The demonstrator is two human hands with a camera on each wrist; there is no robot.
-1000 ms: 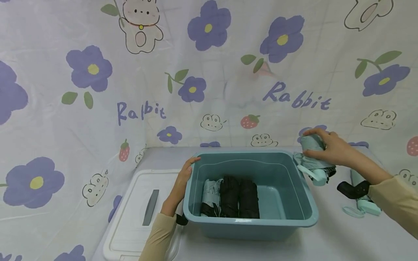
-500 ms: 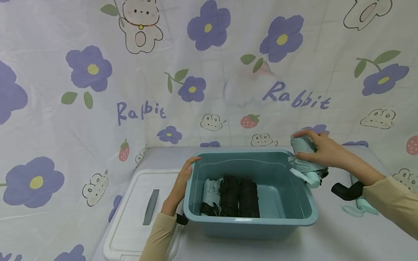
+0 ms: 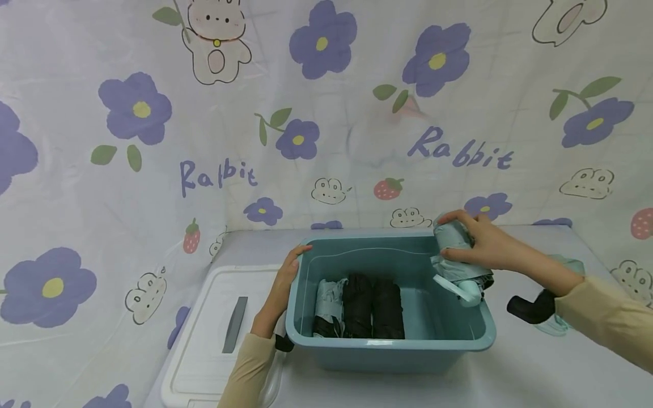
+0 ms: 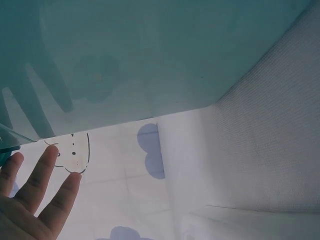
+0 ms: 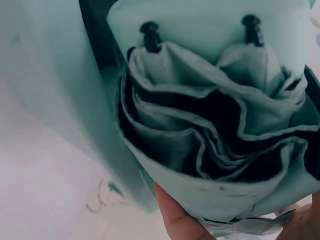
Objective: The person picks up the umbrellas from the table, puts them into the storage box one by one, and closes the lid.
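A light green folded umbrella (image 3: 453, 235) is in my right hand (image 3: 487, 243), thumb and fingers curled round it, above the right end of the blue-green plastic bin (image 3: 393, 343). Its handle (image 3: 470, 293) and strap point toward me. The right wrist view shows its pleated cloth (image 5: 210, 192) and rib tips close beside the bin wall. At the bin's left rim, my left hand (image 3: 284, 277) rests with fingers straight and spread in the left wrist view. Inside the bin, a light blue folded umbrella (image 3: 330, 300) lies beside two black rolled bundles (image 3: 358, 306), probably folded umbrellas too.
A white lid (image 3: 199, 340) with a grey handle lies left of the bin, partly under my left forearm. To the right, another light green item (image 3: 571, 263) with a looped cord is mostly hidden behind my right arm. A printed curtain (image 3: 352, 113) hangs behind the table.
My right hand has carried the light green umbrella left and slightly down, from beside the bin's right rim to above its inside. The left hand has stayed on the rim.
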